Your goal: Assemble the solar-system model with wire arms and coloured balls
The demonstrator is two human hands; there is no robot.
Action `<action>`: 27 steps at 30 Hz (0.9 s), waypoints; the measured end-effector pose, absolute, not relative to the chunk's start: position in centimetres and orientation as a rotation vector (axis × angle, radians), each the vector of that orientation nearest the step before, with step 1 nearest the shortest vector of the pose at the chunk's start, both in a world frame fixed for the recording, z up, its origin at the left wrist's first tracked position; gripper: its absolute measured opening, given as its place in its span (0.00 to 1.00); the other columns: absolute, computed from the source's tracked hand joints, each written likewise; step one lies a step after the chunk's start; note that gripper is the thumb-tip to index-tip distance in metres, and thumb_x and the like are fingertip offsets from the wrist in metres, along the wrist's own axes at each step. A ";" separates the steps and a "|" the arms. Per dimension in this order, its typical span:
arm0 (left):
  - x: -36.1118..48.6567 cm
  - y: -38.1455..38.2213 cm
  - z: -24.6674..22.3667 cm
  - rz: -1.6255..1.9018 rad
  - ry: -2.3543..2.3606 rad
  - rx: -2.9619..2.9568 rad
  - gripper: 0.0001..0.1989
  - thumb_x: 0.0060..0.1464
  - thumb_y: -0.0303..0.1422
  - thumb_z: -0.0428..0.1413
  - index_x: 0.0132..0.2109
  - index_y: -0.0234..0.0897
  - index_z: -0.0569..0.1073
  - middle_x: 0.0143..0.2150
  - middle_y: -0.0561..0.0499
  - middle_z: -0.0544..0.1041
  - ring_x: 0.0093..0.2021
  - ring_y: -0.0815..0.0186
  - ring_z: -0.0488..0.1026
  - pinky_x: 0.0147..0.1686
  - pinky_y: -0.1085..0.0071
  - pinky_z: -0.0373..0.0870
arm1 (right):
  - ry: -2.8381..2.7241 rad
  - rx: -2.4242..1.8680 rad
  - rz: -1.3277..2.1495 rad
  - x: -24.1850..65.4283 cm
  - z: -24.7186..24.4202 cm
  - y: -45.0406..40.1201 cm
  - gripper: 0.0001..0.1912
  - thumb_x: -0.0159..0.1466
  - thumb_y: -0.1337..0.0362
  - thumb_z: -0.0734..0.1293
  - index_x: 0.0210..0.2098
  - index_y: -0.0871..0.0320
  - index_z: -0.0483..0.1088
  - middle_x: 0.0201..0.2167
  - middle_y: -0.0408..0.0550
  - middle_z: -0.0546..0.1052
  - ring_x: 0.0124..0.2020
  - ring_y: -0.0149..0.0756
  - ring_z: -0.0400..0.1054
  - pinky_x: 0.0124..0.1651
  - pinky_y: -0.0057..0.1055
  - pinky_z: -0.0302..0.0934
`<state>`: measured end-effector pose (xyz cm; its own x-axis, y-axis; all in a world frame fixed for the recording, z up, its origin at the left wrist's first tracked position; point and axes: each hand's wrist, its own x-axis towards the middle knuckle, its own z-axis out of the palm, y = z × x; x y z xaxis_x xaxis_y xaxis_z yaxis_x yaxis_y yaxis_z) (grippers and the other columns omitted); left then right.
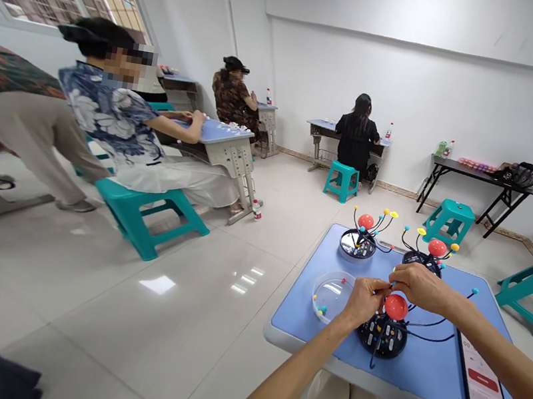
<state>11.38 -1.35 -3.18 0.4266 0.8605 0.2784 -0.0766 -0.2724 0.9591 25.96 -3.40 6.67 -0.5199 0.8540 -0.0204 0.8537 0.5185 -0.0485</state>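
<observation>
Both of my hands meet at the fingertips over the nearest planet model, which has a round black base, a red ball and curved black wire arms. My left hand is closed in a pinch left of the red ball; what it grips is hidden. My right hand pinches close against it, and a small blue bead shows at its fingertips. One wire arm carries a blue bead; other arms have bare ends. A clear round dish with several small coloured beads lies to the left.
Two similar models, one on a black base and one with a red ball, stand at the back of my blue table. A phone lies at the right. Green stools and several people at desks are around the room.
</observation>
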 end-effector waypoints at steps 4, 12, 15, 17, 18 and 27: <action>11.4 -1.2 -3.3 1.065 0.720 1.606 0.13 0.52 0.31 0.52 0.25 0.34 0.79 0.17 0.54 0.68 0.20 0.70 0.65 0.20 0.76 0.60 | -2.824 -1.495 -0.030 25.8 6.5 -3.5 0.13 0.60 0.80 0.59 0.26 0.61 0.70 0.26 0.49 0.71 0.27 0.34 0.62 0.29 0.30 0.47; 11.2 -1.1 -3.4 1.060 0.715 1.675 0.14 0.51 0.26 0.51 0.22 0.34 0.76 0.18 0.55 0.67 0.22 0.70 0.67 0.24 0.76 0.62 | -2.721 -1.545 0.114 25.8 6.6 -3.2 0.13 0.61 0.75 0.58 0.24 0.61 0.70 0.25 0.49 0.71 0.25 0.32 0.61 0.30 0.28 0.49; 11.2 -1.2 -3.4 1.060 0.716 1.685 0.14 0.51 0.26 0.51 0.22 0.34 0.76 0.18 0.54 0.69 0.23 0.69 0.67 0.24 0.76 0.62 | -2.655 -1.601 0.164 25.7 6.6 -3.1 0.13 0.59 0.74 0.59 0.21 0.60 0.69 0.22 0.48 0.71 0.24 0.31 0.60 0.30 0.28 0.49; 11.2 -1.2 -3.4 1.062 0.713 1.687 0.13 0.51 0.26 0.51 0.24 0.33 0.77 0.18 0.54 0.69 0.22 0.70 0.67 0.23 0.76 0.62 | -2.600 -1.654 0.204 25.6 6.6 -3.1 0.13 0.59 0.73 0.59 0.20 0.60 0.68 0.20 0.47 0.71 0.23 0.31 0.59 0.29 0.28 0.48; 11.2 -1.2 -3.4 1.064 0.710 1.688 0.13 0.51 0.26 0.50 0.24 0.33 0.78 0.17 0.54 0.68 0.21 0.70 0.66 0.23 0.76 0.61 | -2.571 -1.684 0.220 25.5 6.5 -3.1 0.14 0.59 0.72 0.59 0.19 0.60 0.68 0.19 0.46 0.70 0.22 0.31 0.58 0.29 0.28 0.48; 11.2 -1.0 -3.8 1.046 0.711 1.656 0.13 0.50 0.24 0.49 0.25 0.33 0.77 0.16 0.55 0.66 0.20 0.71 0.65 0.22 0.77 0.61 | -2.556 -1.793 0.106 25.3 5.8 -2.9 0.20 0.65 0.64 0.60 0.18 0.59 0.67 0.19 0.49 0.71 0.22 0.32 0.60 0.27 0.29 0.46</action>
<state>11.16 -1.01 -3.78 0.4508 0.8416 0.2974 -0.0327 -0.3174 0.9477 25.28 -2.87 5.77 -0.3412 0.9397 -0.0246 0.9385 0.3391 -0.0652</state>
